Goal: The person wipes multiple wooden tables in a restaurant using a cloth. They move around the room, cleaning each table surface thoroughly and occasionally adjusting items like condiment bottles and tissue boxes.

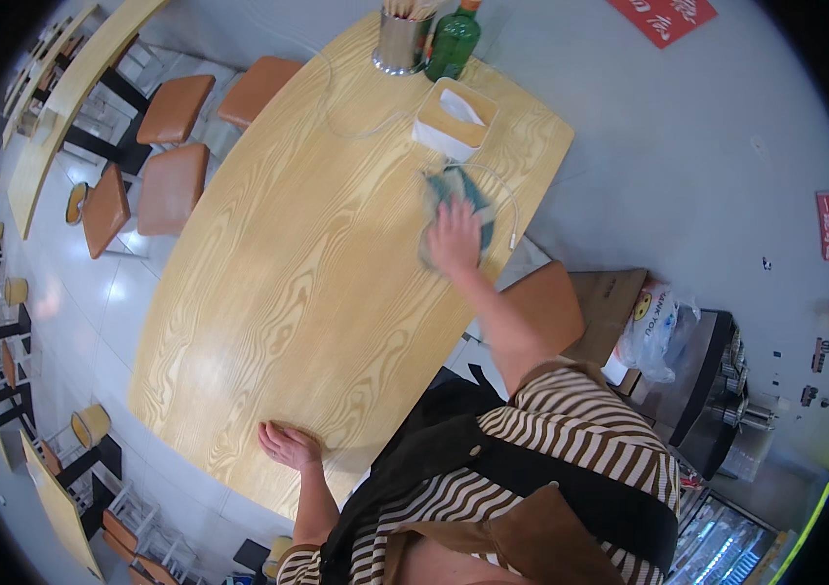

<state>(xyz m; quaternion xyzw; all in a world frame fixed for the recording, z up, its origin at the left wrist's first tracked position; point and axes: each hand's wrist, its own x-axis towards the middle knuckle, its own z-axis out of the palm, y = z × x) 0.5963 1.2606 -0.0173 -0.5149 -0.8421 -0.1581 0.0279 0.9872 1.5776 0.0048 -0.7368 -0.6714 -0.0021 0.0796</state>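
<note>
My right hand (453,238) presses down on a green and pale checked cloth (486,212), which lies on the wood-grain table (297,270) near its right edge. Both are slightly blurred. A thin white cable (506,186) curves beside the cloth and ends in a small plug. Just beyond the cloth stands a tissue box (451,139) with a wooden top and a white tissue sticking out. Near the table's close end, my left hand (289,444) hovers or rests at the surface with fingers loosely curled; nothing shows in it.
At the far end stand a metal holder with wooden chopsticks (401,40) and a green bottle (452,42). Brown-seated chairs (174,189) line the left side, and one chair (546,307) is at the right. Beyond it are flattened cardboard (608,307) and a plastic bag (656,329).
</note>
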